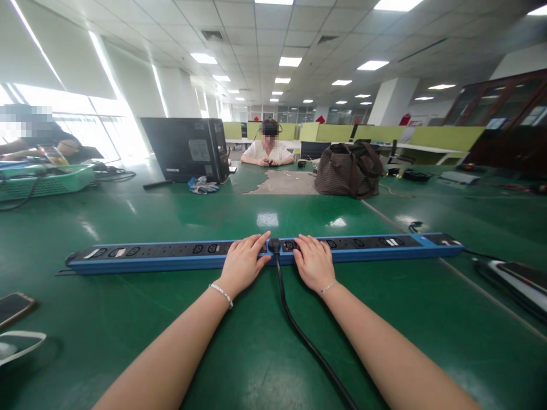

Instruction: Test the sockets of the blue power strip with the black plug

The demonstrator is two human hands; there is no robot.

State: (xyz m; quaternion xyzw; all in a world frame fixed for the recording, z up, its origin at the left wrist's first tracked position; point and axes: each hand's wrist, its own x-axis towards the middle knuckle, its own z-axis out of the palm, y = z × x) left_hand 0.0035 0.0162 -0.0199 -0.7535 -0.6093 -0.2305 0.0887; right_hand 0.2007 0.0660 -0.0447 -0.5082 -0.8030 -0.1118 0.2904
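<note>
A long power strip [149, 255], black-topped with a blue housing and a row of sockets, lies across the green table in front of me. Near its middle, a black plug [274, 246] sits upright at a socket. Its thick black cord [294, 324] runs down toward me between my arms. Just left of the plug, my left hand [244, 261] rests on the strip, fingers stretched and thumb apart. My right hand [315, 263] lies on the strip right of the plug, fingers also extended. Neither hand touches the plug. Both palms hide parts of the strip.
Across the green table [192, 216] sits a person [268, 151]; another person [38, 136] is at far left. A black computer case [183, 148], gloves [202, 185], a brown bag [348, 168] and a green basket [64, 181] stand farther back. Phones [16, 307] lie at both sides.
</note>
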